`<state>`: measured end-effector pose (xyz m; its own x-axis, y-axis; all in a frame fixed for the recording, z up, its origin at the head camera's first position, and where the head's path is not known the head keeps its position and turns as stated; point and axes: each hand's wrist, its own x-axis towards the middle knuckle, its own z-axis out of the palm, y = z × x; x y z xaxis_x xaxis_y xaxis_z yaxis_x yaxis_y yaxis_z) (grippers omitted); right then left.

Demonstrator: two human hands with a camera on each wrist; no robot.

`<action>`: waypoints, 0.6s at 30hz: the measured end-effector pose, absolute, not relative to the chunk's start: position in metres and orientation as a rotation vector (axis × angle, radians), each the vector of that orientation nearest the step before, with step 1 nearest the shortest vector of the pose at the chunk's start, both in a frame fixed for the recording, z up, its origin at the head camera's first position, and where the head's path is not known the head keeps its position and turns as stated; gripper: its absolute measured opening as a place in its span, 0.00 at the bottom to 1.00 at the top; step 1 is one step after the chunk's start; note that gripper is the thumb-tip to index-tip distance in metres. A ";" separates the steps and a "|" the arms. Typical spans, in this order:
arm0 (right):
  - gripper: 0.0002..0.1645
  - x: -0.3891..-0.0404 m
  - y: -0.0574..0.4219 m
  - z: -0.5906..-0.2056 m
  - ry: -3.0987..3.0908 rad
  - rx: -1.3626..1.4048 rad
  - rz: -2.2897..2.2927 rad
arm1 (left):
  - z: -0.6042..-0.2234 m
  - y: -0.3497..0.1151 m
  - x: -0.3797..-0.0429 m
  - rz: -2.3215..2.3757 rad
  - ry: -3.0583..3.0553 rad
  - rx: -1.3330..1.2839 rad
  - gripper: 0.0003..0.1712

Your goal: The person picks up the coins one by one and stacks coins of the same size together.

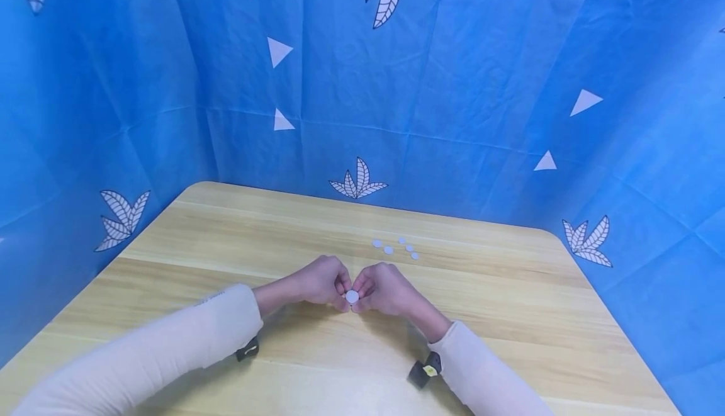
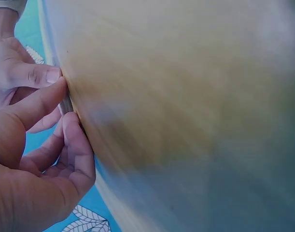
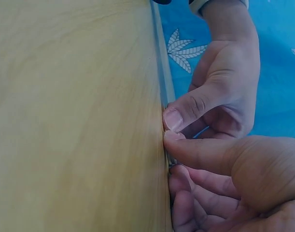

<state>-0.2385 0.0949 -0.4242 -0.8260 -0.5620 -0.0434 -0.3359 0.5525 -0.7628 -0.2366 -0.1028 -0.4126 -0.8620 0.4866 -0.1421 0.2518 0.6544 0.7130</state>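
Note:
A small white round disc (image 1: 352, 296) sits between my two hands over the middle of the table. The left hand (image 1: 323, 282) pinches it from the left, thumb and fingers curled at its edge. From the right, the right hand (image 1: 387, 289) pinches the same disc, and the thumbs come close together on the near side. In the left wrist view a narrow grey banded edge (image 2: 66, 105) shows between the fingertips, low at the table surface. Fingers cover most of that edge in the right wrist view.
Several small white discs (image 1: 388, 250) lie flat on the wooden table (image 1: 481, 284), beyond the hands and slightly right. Blue cloth (image 1: 476, 76) with white leaves and triangles hangs around the table's back and sides. Black wrist devices (image 1: 420, 373) hang under the pale sleeves.

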 end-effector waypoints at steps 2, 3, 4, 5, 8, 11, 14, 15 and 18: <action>0.14 -0.238 0.095 -0.424 2.511 -0.740 -1.139 | -0.412 -0.103 -0.237 1.028 2.548 0.593 0.14; 0.14 -0.238 0.094 -0.424 2.511 -0.743 -1.139 | -0.411 -0.103 -0.237 1.025 2.545 0.594 0.14; 0.13 -0.238 0.094 -0.424 2.512 -0.740 -1.137 | -0.411 -0.103 -0.238 1.024 2.541 0.593 0.14; 0.13 -0.238 0.094 -0.424 2.513 -0.742 -1.134 | -0.411 -0.104 -0.238 1.023 2.535 0.594 0.14; 0.13 -0.238 0.094 -0.423 2.515 -0.742 -1.127 | -0.413 -0.105 -0.240 1.018 2.522 0.603 0.13; 0.13 -0.238 0.094 -0.422 2.521 -0.745 -1.116 | -0.413 -0.106 -0.242 1.016 2.510 0.632 0.13; 0.13 -0.237 0.094 -0.420 2.527 -0.737 -1.102 | -0.414 -0.107 -0.244 1.015 2.501 0.667 0.13; 0.13 -0.237 0.095 -0.419 2.524 -0.731 -1.099 | -0.414 -0.107 -0.244 1.020 2.496 0.672 0.13; 0.14 -0.236 0.096 -0.415 2.508 -0.680 -1.094 | -0.417 -0.108 -0.246 1.036 2.485 0.689 0.14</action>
<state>-0.2359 0.0957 -0.4152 -0.8354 -0.5406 -0.0993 -0.2951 0.5936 -0.7487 -0.2464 -0.1079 -0.4169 -0.8161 0.5612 -0.1380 0.2969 0.6120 0.7330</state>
